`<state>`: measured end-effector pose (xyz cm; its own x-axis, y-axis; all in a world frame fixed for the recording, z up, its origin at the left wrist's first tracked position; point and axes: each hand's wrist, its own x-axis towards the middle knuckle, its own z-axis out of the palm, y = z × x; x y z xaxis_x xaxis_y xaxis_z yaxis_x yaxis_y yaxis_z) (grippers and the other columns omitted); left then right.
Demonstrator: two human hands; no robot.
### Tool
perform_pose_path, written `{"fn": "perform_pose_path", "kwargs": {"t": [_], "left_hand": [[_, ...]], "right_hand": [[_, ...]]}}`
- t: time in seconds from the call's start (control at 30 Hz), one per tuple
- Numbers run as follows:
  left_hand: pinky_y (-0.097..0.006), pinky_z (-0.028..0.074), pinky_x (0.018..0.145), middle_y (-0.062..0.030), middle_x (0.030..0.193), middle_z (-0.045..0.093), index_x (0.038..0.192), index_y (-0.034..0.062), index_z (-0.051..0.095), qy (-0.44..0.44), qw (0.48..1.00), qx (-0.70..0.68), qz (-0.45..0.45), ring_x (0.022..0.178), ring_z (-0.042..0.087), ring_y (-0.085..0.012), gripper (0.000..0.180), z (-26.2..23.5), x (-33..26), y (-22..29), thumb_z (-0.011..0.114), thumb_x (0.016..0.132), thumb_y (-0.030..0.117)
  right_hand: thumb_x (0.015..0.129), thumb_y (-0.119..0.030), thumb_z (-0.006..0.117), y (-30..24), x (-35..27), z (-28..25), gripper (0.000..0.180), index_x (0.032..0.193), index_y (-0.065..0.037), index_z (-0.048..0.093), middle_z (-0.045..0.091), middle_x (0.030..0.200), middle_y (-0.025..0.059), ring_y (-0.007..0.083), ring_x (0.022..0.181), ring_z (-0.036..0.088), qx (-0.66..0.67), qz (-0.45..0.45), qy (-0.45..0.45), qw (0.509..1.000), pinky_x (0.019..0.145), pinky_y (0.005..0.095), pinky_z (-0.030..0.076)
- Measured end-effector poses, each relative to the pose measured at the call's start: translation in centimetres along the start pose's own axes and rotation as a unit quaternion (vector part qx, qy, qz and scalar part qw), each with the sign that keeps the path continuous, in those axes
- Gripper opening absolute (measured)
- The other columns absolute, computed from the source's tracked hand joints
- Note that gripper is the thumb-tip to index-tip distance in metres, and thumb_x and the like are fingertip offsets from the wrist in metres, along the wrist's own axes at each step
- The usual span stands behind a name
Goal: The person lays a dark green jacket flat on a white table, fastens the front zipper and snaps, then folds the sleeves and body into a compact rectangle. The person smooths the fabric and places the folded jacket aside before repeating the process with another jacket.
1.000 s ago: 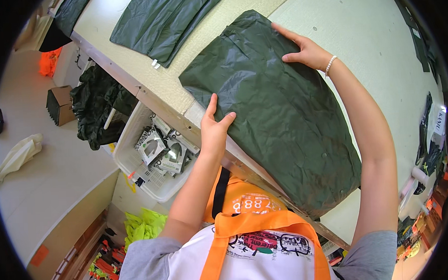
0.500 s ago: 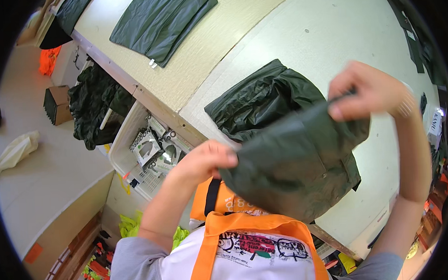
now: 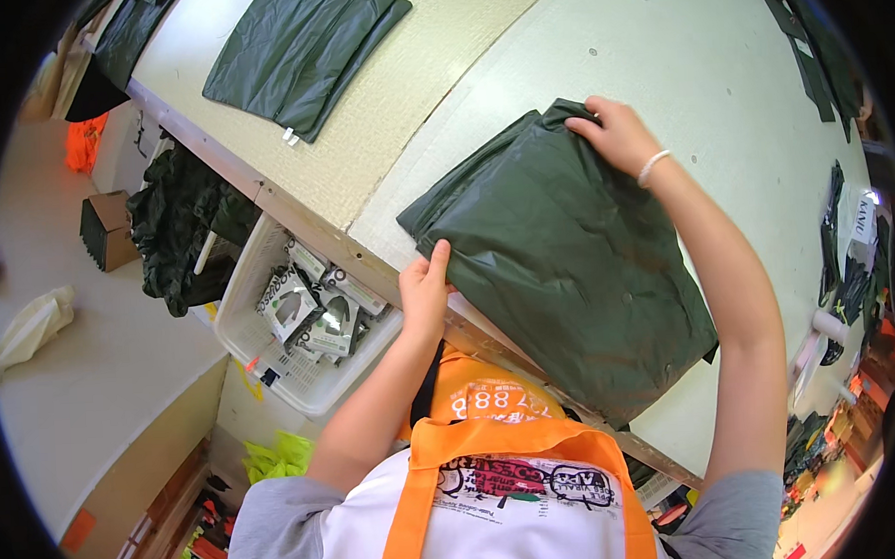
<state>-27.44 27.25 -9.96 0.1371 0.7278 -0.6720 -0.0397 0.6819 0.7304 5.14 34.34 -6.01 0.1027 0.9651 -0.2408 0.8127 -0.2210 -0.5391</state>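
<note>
A dark green garment (image 3: 566, 244) of smooth, slightly shiny cloth, like a raincoat, lies folded on the table before me. Small round snaps show on its lower right part. My right hand (image 3: 613, 137) grips its far edge, fingers curled over the bunched cloth. At the near left edge my left hand (image 3: 428, 288) pinches the border, thumb pointing up and the other fingers partly hidden. The near end of the garment hangs past the table's front edge.
Another folded dark green garment (image 3: 303, 51) with a white tag lies farther left on the table (image 3: 678, 80). Beside the table edge, a white plastic basket (image 3: 307, 388) holds several small packets. Dark cloth (image 3: 180, 221) is heaped behind it. More dark garments (image 3: 807, 54) line the far right.
The lifted flap of cloth has been laid away from me over the crumpled part, which it now covers. My right hand moved forward and left; my left hand moved slightly forward.
</note>
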Motion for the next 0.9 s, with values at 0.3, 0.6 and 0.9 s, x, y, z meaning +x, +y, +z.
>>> {"fn": "perform_pose_path", "kwargs": {"t": [0.3,0.6,0.9], "left_hand": [[-0.033,0.051,0.082,-0.0115,0.111,0.062,0.112,-0.0037,0.055,-0.138,0.987,0.034,0.069,0.098,0.062,-0.019,0.035,-0.6,-1.3,-0.6,0.055,0.094,0.026],[-0.026,0.044,0.057,-0.007,0.074,0.059,0.082,0.0003,0.059,0.026,0.985,0.17,0.0,0.067,0.054,-0.0117,0.035,0.5,-0.8,1.4,0.064,0.088,0.035],[-0.057,0.015,0.108,-0.0049,0.148,0.029,0.139,0.0229,0.038,-0.185,0.518,0.624,0.555,0.136,0.023,-0.0344,0.064,11.1,3.8,7.3,0.058,0.083,0.046]], "right_hand": [[0.087,-0.036,0.058,0.9,-1.4,-0.3,0.04,0.104,0.0,0.061,0.064,0.09,0.0106,0.0168,0.085,0.057,0.241,0.089,-0.127,0.958,0.079,0.029,0.045],[0.085,-0.05,0.058,4.0,-3.7,2.0,0.056,0.077,0.004,0.066,0.064,0.069,0.0138,0.0209,0.066,0.059,0.014,0.193,-0.106,0.975,0.067,0.0337,0.047],[0.09,-0.051,0.042,1.1,-4.7,1.7,0.059,0.085,0.002,0.069,0.065,0.087,0.0239,0.037,0.085,0.062,0.052,0.27,-0.054,0.96,0.083,0.0404,0.046]]}}
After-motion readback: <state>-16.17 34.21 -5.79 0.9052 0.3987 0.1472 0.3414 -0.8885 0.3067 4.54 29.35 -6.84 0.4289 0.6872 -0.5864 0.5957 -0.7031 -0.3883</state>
